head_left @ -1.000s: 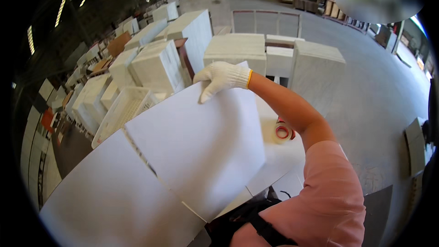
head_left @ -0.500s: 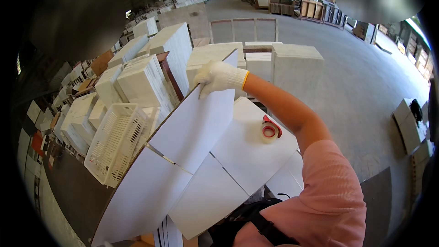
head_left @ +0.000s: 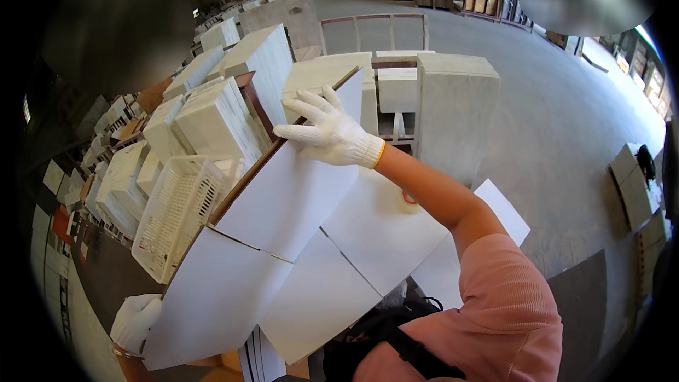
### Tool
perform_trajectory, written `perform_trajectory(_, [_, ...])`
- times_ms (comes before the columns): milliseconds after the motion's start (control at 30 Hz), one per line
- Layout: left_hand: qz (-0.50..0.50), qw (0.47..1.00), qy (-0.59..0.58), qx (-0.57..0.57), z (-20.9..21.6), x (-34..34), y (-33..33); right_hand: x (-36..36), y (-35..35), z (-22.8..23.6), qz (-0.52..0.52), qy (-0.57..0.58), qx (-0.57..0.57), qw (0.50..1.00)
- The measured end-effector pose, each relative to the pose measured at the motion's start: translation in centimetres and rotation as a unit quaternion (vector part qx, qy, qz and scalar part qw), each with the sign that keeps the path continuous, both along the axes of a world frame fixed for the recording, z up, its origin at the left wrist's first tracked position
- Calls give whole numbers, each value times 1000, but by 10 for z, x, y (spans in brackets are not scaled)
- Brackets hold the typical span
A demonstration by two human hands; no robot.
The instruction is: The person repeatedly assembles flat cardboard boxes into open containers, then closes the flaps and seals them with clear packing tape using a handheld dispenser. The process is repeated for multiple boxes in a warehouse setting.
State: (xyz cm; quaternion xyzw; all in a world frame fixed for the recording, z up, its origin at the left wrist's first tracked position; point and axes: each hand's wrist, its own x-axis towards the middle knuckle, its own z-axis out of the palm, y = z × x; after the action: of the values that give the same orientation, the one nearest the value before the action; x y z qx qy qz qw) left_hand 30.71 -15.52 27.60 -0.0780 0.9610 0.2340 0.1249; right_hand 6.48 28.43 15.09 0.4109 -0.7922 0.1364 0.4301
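A large white cardboard sheet point(head_left: 219, 290) with slots and a brown edge stands raised along a fold. Its other part point(head_left: 322, 297) lies flatter in front of me. At the upper end of the raised edge, my gloved right hand point(head_left: 327, 129) rests with fingers spread over the rim. My gloved left hand point(head_left: 136, 322) is closed round the sheet's lower left corner, partly hidden behind it. On the flatter white surface, a red and clear tape dispenser point(head_left: 409, 201) shows only in part behind my right forearm.
Beyond the sheet's left edge stands a white plastic basket point(head_left: 177, 219). Stacks of pale stone-like slabs point(head_left: 216, 120) fill the left side, with an upright block point(head_left: 456, 110) ahead. Grey floor point(head_left: 559, 141) stretches right. Folded white sheets point(head_left: 262, 361) stand below.
My left hand has come into view at the sheet's lower left corner. My right hand has spread its fingers and shifted slightly down. The forearm now covers most of the tape dispenser.
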Motion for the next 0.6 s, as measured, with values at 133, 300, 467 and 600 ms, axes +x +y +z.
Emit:
perform_trajectory(133, [-41, 995, -95, 6, 2, -14, -29, 2, 12, -1, 67, 14, -17, 997])
perform_trajectory(300, [-37, 991, -119, 50, 0, -15, -29, 17, 24, -6, 74, -19, -23, 997])
perform_trajectory(467, [-62, 995, -59, 43, -12, -27, -53, 25, 36, -15, 28, -29, 8, 999])
perform_trajectory(600, [-51, 990, 52, -120, -3, -23, -35, 31, 27, -12, 19, -38, 6, 999])
